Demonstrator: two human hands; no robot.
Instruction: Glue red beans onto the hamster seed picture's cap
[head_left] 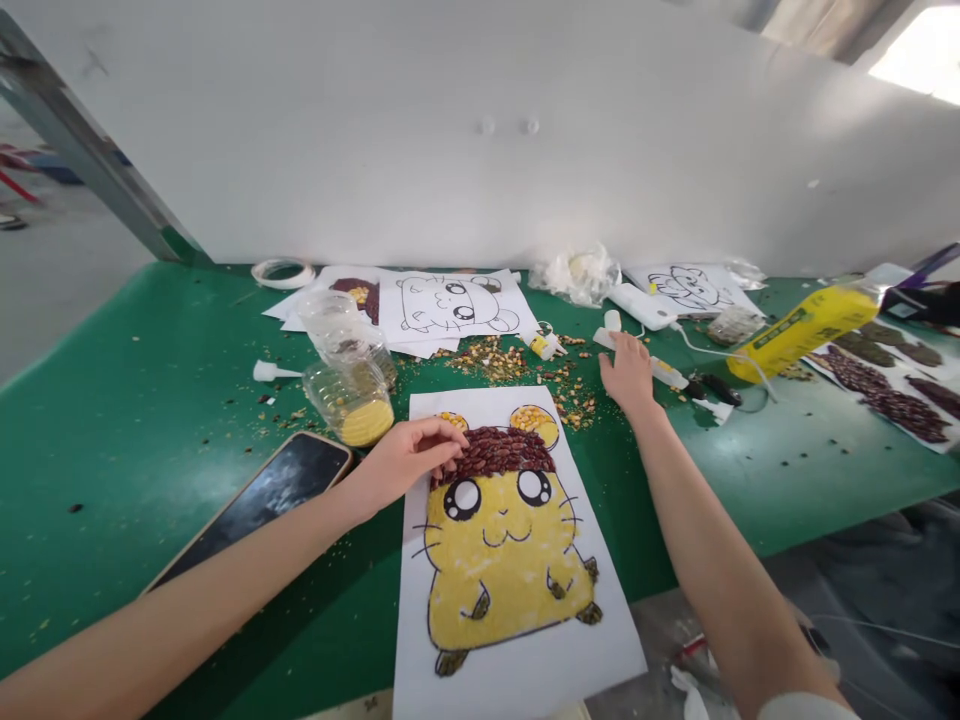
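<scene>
The left hand (409, 455) comes in from the lower left on a long bare forearm, palm down, its fingers (450, 440) curled together and pressed onto the band of dark red beans (495, 450) that caps the head of the hamster picture (506, 560). Whether a bean is pinched between the fingertips cannot be told. The picture, a white sheet with the body filled in yellow grain, lies on the green table (150, 400) straight in front of the person, its lower edge near the table's front edge. The right hand (628, 375) stretches forward on a straight arm from the lower right, palm down and fingers loosely spread, flat on the table just beside the scattered mixed grain (510, 362) and touching a small white glue bottle (660, 368). A dark phone (262, 500) lies under the left forearm, and 1 clear jar (352, 400) with yellow grain lies tipped beside it. An uncoloured hamster sheet (454, 305) lies further back.
</scene>
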